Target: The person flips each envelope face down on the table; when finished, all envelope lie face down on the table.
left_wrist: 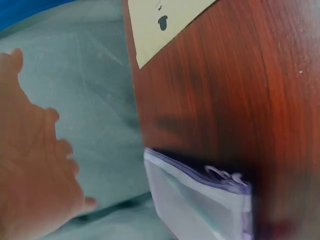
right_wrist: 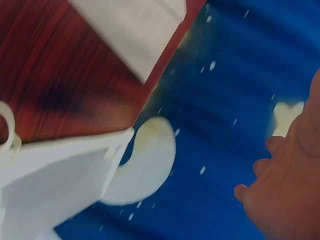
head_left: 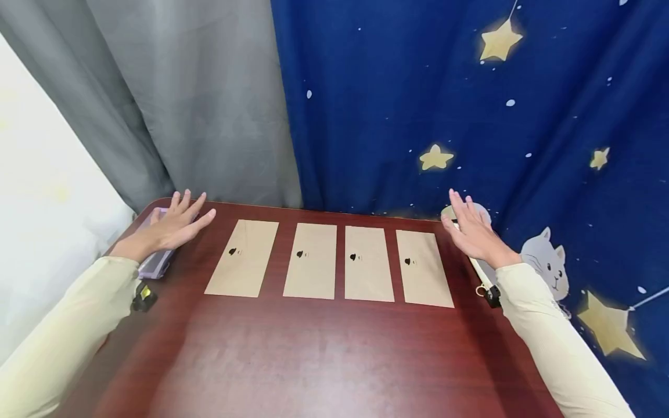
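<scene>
My left hand [head_left: 175, 229] is held out at the table's left side with its fingers spread, gripping nothing. Below it lies a see-through zip pouch with purple edging [head_left: 155, 266], whose zipper edge [left_wrist: 200, 175] shows in the left wrist view. On the right, my right hand [head_left: 477, 237] reaches out with straight fingers and holds nothing. Partly hidden beneath it is a white-edged zip pouch [right_wrist: 55, 175] with a ring at one end. Between the hands, several flat beige paper rectangles [head_left: 310, 273] lie in a row, each printed with a small black hat.
The dark red wooden table [head_left: 292, 354] has rounded far corners. Behind it hang a grey curtain [head_left: 209, 104] and a blue curtain [head_left: 376, 104] with stars and a cat. White fabric [head_left: 47, 220] borders the left side.
</scene>
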The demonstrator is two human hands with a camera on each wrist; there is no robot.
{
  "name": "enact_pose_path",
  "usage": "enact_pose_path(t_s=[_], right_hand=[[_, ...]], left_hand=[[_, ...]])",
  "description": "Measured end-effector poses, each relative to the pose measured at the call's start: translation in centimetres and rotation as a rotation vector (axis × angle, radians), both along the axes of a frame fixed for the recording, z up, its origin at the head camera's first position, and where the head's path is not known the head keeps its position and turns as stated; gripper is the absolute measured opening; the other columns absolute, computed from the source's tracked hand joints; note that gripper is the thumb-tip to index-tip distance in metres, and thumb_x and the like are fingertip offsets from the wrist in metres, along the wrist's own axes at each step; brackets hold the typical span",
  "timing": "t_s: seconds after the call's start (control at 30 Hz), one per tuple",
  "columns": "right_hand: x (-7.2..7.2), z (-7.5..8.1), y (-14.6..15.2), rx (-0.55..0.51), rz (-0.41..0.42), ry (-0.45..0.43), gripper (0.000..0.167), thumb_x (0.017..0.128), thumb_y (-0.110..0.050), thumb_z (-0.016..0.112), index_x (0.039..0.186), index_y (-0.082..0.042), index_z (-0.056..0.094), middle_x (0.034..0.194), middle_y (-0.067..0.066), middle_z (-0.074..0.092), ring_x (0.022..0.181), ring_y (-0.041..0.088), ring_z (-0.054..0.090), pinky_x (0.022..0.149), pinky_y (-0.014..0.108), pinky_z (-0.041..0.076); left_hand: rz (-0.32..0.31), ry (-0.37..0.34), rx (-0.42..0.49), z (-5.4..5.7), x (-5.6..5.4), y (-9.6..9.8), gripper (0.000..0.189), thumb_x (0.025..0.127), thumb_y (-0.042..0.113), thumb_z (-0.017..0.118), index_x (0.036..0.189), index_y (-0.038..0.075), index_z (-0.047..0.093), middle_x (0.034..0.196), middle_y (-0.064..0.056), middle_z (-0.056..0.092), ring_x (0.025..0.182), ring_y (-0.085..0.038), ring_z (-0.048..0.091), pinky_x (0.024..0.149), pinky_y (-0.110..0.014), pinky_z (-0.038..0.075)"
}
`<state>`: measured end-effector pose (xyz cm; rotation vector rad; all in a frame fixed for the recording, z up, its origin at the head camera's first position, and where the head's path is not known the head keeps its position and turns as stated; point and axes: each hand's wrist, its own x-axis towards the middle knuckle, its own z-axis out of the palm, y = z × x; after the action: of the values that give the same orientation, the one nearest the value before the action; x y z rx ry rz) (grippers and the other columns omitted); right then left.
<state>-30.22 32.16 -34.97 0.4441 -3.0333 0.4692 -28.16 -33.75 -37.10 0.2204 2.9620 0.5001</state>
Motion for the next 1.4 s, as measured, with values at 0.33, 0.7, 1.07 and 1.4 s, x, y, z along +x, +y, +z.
enact_pose_path(t_s=[0.33,0.7,1.07,1.4], right_hand=[[-0.5,-1.1,-5.1,-0.170,0.136,-0.049,0.069,0.109,-0.051,0.024,0.162,-0.022,-0.008,0.171,0.006,-0.006,0.158,0.034,-0.010,0.126,0.065,0.004],[-0.9,-3.7,-12.2,-0.300,0.221,-0.173,0.061,0.109,-0.052,0.025,0.163,-0.032,0.004,0.171,-0.002,0.003,0.159,0.022,-0.002,0.129,0.055,0.011],[-0.4,-4.0,-17.5,-0.920,0.271,-0.592,0.074,0.104,-0.065,0.014,0.159,-0.030,-0.021,0.171,0.012,0.004,0.157,0.036,0.014,0.128,0.053,0.018],[-0.5,-3.9,-24.8,-1.737,-0.048,-1.423,0.097,0.099,-0.072,0.023,0.161,-0.005,-0.008,0.167,0.027,0.009,0.156,0.040,0.013,0.130,0.048,0.017]], left_hand=[[-0.085,-0.169,0.396,1.1,0.5,0.6,0.075,0.106,0.061,0.016,0.161,0.019,-0.012,0.167,-0.007,-0.024,0.152,-0.035,-0.027,0.121,-0.070,-0.008],[0.065,-0.397,0.770,1.7,1.7,1.6,0.089,0.095,0.079,0.012,0.161,0.026,-0.016,0.166,-0.030,-0.004,0.152,-0.055,0.006,0.117,-0.076,0.020],[0.292,-0.743,1.266,2.0,1.5,3.0,0.107,0.082,0.094,0.020,0.161,0.030,-0.014,0.167,-0.028,-0.004,0.155,-0.049,0.003,0.122,-0.071,0.014],[0.550,-0.772,1.169,1.4,0.9,4.3,0.112,0.081,0.092,0.010,0.163,0.017,-0.006,0.166,-0.029,0.010,0.151,-0.044,0.024,0.123,-0.057,0.030]])
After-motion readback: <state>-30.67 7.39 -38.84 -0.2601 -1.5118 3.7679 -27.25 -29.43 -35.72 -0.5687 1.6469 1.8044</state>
